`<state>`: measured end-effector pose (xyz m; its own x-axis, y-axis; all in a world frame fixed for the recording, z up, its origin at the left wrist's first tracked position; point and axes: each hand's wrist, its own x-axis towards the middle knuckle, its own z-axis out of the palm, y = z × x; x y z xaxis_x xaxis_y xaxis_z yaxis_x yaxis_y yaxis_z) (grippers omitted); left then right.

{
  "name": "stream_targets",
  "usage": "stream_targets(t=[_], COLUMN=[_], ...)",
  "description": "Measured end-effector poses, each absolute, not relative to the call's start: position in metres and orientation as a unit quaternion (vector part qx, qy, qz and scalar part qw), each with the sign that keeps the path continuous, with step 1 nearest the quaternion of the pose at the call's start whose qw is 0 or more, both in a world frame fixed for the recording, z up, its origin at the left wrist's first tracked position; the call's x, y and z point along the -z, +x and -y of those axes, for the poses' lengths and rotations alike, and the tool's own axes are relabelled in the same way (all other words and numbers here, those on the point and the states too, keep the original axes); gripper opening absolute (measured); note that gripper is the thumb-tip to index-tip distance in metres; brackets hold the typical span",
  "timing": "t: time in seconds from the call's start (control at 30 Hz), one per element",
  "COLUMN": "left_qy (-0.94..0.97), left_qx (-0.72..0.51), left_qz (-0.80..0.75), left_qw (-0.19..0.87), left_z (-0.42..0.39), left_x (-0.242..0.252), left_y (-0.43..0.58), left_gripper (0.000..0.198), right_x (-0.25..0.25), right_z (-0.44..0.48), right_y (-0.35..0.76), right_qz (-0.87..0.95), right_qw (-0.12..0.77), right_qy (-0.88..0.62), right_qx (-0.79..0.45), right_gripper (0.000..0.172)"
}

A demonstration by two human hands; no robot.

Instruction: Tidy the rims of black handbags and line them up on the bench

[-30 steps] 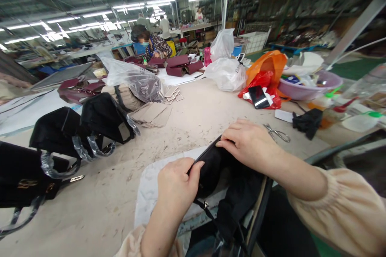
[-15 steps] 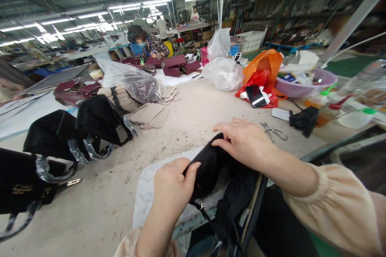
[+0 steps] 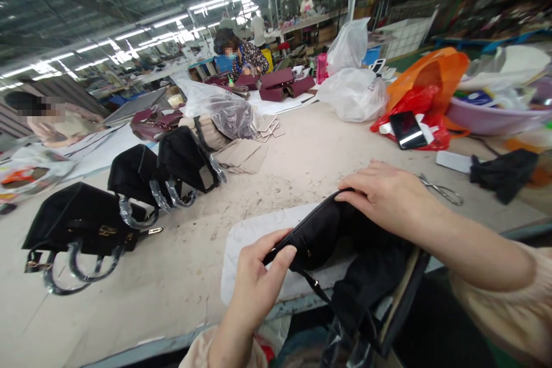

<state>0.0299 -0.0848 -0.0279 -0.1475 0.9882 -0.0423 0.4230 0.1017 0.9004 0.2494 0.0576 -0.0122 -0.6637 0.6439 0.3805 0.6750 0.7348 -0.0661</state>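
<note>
A black bag (image 3: 319,236) hangs over the near table edge, its mouth gaping and its lining showing. My left hand (image 3: 263,276) pinches the bag's rim at its left end, thumb on the near side. Farther right, my right hand (image 3: 383,195) grips the same rim between thumb and fingers. Under the bag lies a white sheet (image 3: 241,253). A strap with a small metal buckle dangles below the rim.
Black handbags (image 3: 81,218) with wrapped handles lie at the left. Beige pieces (image 3: 244,155) and a plastic bag (image 3: 224,109) are beyond. Scissors (image 3: 442,190), a phone (image 3: 407,129) and a purple basin (image 3: 495,115) are at the right. People work farther back.
The view has turned left, so the table's things appear farther right and another person shows at the left. Both hands keep hold of the rim.
</note>
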Motion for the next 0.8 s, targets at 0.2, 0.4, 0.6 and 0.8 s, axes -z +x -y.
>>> stream_targets(t=[0.2, 0.4, 0.6, 0.8], left_qy=[0.493, 0.453, 0.543, 0.735], left_qx=[-0.419, -0.425, -0.347, -0.131], left_qz=[-0.641, -0.655, -0.669, -0.635], left_qw=[0.412, 0.429, 0.371, 0.196], left_z=[0.074, 0.052, 0.047, 0.036], left_x=[0.03, 0.031, 0.021, -0.018], left_y=[0.029, 0.03, 0.031, 0.042], left_gripper=[0.025, 0.038, 0.035, 0.033], right_x=[0.012, 0.012, 0.006, 0.003], right_z=[-0.059, -0.061, -0.059, -0.058], right_y=[0.25, 0.248, 0.246, 0.244], right_qz=[0.913, 0.918, 0.916, 0.914], right_qw=[0.18, 0.17, 0.145, 0.138], right_qy=[-0.362, -0.354, -0.373, -0.38], right_qx=[0.047, 0.049, 0.033, 0.022], right_gripper=[0.018, 0.022, 0.021, 0.021])
